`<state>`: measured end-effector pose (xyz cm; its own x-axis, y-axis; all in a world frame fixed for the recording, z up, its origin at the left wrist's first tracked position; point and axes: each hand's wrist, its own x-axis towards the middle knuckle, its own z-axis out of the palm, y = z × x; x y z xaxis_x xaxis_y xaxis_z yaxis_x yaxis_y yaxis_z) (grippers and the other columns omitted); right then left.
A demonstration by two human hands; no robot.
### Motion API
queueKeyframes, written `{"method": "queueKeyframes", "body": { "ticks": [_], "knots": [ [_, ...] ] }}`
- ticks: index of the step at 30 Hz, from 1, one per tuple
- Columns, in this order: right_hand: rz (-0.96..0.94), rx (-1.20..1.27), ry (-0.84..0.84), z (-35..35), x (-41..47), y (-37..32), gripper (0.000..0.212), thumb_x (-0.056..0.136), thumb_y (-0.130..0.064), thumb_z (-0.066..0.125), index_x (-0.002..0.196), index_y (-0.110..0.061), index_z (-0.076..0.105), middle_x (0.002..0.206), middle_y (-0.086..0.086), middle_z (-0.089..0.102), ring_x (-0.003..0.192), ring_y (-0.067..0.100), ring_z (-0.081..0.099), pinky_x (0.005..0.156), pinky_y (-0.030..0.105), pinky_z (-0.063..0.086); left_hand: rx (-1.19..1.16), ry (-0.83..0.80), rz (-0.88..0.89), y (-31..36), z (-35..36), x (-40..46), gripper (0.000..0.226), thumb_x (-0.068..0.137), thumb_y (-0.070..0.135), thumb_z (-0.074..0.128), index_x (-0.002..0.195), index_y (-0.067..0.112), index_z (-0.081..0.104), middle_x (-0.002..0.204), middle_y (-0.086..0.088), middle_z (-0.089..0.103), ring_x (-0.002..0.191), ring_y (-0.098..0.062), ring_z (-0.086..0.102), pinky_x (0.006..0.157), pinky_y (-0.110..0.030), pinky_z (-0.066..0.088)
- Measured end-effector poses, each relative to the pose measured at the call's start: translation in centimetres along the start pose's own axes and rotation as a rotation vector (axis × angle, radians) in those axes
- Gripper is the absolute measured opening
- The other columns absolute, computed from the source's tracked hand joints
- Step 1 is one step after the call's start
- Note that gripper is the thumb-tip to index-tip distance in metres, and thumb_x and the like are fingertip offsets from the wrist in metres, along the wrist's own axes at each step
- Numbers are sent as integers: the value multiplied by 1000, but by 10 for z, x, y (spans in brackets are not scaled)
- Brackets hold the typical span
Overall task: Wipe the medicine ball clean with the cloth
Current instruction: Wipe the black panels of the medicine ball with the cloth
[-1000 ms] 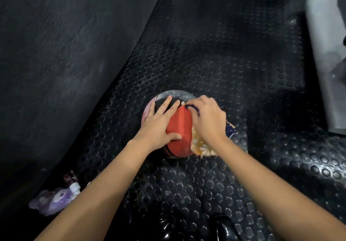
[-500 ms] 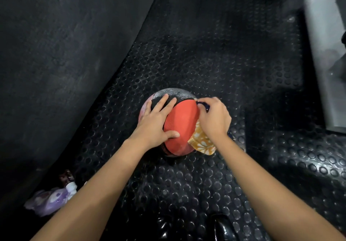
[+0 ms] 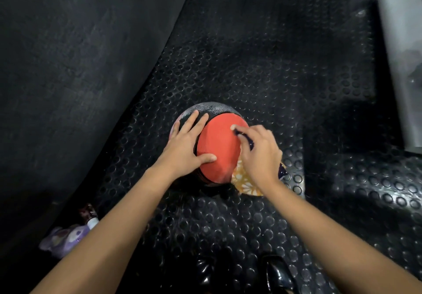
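The medicine ball [image 3: 218,150], red with a dark grey panel on its far side, sits on the studded black rubber mat [image 3: 262,76], with the left hand [image 3: 187,147] laid flat on its left side, fingers straight and slightly spread, thumb resting on the red panel. The right hand [image 3: 260,154] presses the patterned cloth [image 3: 245,179] against the ball's right side, fingers curled round what looks like a bunched dark part of it, while a yellow flowered corner hangs below the wrist. A small purple toy [image 3: 65,239] lies near the mat's left edge.

Black studded rubber mat [image 3: 262,70], purple plush toy [image 3: 65,237], grey metal post [image 3: 402,42]
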<state>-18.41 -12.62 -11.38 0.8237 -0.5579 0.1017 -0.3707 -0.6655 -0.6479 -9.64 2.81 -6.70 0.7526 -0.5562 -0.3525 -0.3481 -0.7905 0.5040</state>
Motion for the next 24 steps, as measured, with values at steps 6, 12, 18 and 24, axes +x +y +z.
{"method": "queueKeyframes", "body": {
  "ticks": [6,12,18,24],
  "knots": [
    [-3,58,2,5,-12,-20,22,92,-24,56,110,-30,67,102,-13,61,94,8,51,65,25,39,-20,20,-6,-4,-2,4,102,77,45,74,152,34,6,160,11,-4,146,-27,-10,117,-44,1],
    [208,56,28,6,10,-2,23,94,-23,53,111,-29,66,104,-11,61,98,12,54,68,26,35,-56,46,-32,-5,-2,-2,99,79,45,71,152,32,6,160,10,-5,147,-24,-8,117,-43,0],
    [-54,45,34,10,-14,-17,21,90,-22,60,107,-32,69,98,-16,62,89,8,52,55,13,31,-95,39,-94,-10,-5,5,99,78,48,70,152,34,5,160,9,-5,147,-28,-5,116,-48,3],
    [120,61,-17,7,35,-10,20,94,-25,53,107,-32,67,104,-14,61,98,11,54,69,25,35,63,-143,-73,-11,-15,14,117,70,46,78,147,46,-10,158,5,-21,146,-36,-6,117,-54,10]
  ]
}}
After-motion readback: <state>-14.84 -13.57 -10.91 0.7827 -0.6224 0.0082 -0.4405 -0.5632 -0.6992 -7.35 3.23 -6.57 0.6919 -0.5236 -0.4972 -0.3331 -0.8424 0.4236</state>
